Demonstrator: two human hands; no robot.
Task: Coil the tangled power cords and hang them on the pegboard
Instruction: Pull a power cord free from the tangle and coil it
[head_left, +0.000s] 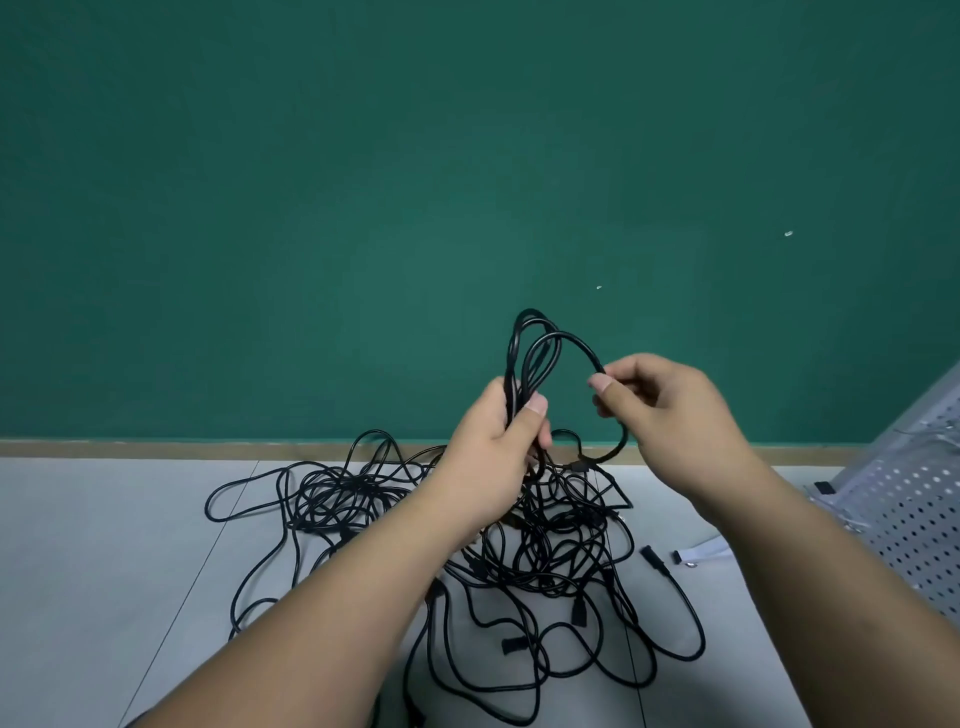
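Green wall (363, 182) at back, grey floor (104, 545) below, w/ the black tangle of cords (545, 551) lying on it straight ahead, under both hands. Pegboard (914, 509) leans at far right, so nearer the R arm. Coil (524, 343) stands upright, loops on top, in the left hand (488, 452), fingers curled round it. Right hand (670, 410) pinches the next loop just beside; prob. that strand goes leftwards, across to the coil.
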